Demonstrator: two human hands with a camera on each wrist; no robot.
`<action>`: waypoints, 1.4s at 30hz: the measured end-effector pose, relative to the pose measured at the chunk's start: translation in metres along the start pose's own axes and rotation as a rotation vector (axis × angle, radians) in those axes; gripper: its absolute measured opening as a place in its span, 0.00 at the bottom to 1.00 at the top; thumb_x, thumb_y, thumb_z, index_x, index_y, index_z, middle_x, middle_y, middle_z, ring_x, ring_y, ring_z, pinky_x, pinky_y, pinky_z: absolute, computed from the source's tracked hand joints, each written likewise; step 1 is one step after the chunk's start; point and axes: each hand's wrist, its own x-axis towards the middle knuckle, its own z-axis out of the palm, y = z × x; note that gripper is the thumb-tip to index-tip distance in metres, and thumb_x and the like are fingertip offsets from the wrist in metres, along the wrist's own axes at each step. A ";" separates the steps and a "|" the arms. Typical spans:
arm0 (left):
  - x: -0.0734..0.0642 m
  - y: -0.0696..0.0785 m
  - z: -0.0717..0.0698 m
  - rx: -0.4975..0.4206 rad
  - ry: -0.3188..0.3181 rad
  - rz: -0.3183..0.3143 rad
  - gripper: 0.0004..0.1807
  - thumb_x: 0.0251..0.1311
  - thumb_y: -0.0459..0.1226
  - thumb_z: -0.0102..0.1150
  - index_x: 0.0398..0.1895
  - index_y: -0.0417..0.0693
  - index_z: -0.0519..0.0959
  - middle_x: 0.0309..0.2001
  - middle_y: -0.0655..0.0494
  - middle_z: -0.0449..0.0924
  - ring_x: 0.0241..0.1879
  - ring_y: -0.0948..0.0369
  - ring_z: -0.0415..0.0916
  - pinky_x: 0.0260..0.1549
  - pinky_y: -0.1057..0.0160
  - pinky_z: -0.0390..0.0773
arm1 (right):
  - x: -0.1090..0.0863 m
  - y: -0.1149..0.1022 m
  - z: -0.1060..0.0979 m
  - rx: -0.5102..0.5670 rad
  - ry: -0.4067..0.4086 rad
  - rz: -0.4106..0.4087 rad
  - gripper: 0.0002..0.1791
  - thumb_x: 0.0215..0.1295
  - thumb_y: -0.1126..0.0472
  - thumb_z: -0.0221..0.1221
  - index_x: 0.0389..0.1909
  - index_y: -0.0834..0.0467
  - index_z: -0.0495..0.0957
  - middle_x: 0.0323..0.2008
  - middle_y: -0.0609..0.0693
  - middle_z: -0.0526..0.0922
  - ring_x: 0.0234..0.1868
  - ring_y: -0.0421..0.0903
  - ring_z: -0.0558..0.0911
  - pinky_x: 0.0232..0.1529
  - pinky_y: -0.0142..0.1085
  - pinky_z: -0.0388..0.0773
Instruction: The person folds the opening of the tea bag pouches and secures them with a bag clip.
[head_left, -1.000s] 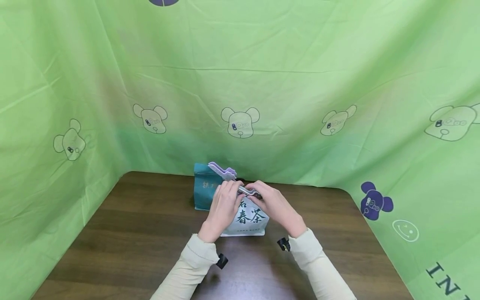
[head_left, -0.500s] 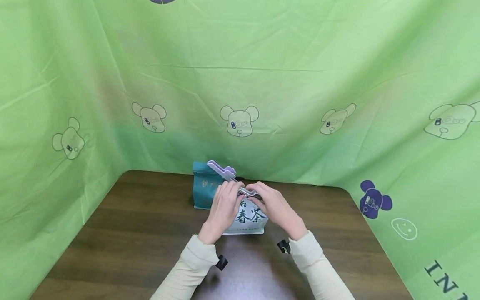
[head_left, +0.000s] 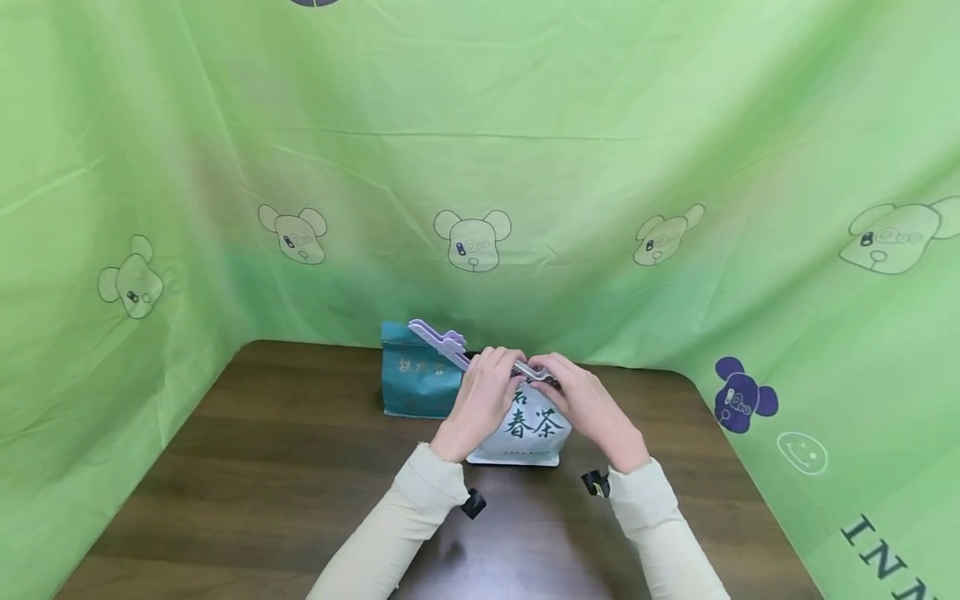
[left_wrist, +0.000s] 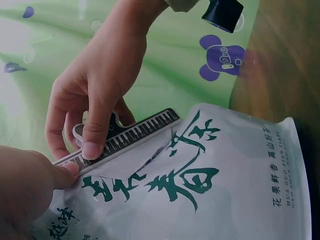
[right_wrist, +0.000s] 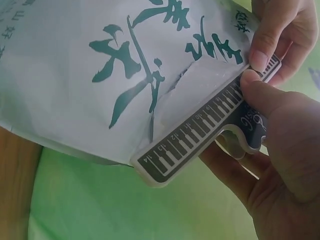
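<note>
Both hands are at the top of a white tea bag (head_left: 521, 442) with green lettering, standing at the middle of the table. A long clip (left_wrist: 142, 132) with a piano-key print lies across its folded top edge. My left hand (head_left: 486, 404) grips one end of the clip, its thumb (left_wrist: 65, 172) pressing on the printed face. Farther along the clip, my right hand (head_left: 592, 408) pinches its dark handle part, thumb in front and fingers behind, as the right wrist view shows. The back of the bag is hidden.
Behind and to the left stands a teal bag (head_left: 416, 387) with a lilac clip (head_left: 441, 342) slanting across its top. A wooden table (head_left: 300, 467) lies beneath everything. Green printed cloth (head_left: 472, 125) hangs along the back and both sides.
Both hands have shifted to the right together with the white tea bag and its clip. More of the teal bag behind now shows. The grip looks the same.
</note>
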 end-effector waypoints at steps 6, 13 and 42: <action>0.021 -0.003 0.010 0.020 -0.032 0.019 0.10 0.68 0.37 0.64 0.49 0.46 0.80 0.42 0.55 0.82 0.42 0.57 0.76 0.41 0.61 0.73 | 0.006 0.017 -0.004 0.002 0.024 0.028 0.17 0.67 0.65 0.65 0.55 0.56 0.78 0.48 0.49 0.83 0.44 0.45 0.83 0.44 0.43 0.81; 0.039 -0.018 0.021 0.066 -0.037 0.009 0.10 0.69 0.37 0.63 0.49 0.46 0.79 0.43 0.54 0.82 0.43 0.57 0.76 0.41 0.61 0.73 | 0.022 0.035 0.004 -0.009 0.053 0.047 0.16 0.68 0.65 0.64 0.55 0.56 0.78 0.48 0.50 0.82 0.43 0.46 0.82 0.43 0.45 0.80; 0.035 -0.041 0.047 0.076 -0.019 0.019 0.11 0.69 0.39 0.63 0.51 0.46 0.81 0.44 0.55 0.82 0.44 0.57 0.75 0.45 0.61 0.74 | 0.026 0.056 0.028 0.059 0.092 0.041 0.14 0.68 0.66 0.63 0.54 0.58 0.80 0.46 0.53 0.85 0.44 0.50 0.85 0.44 0.48 0.81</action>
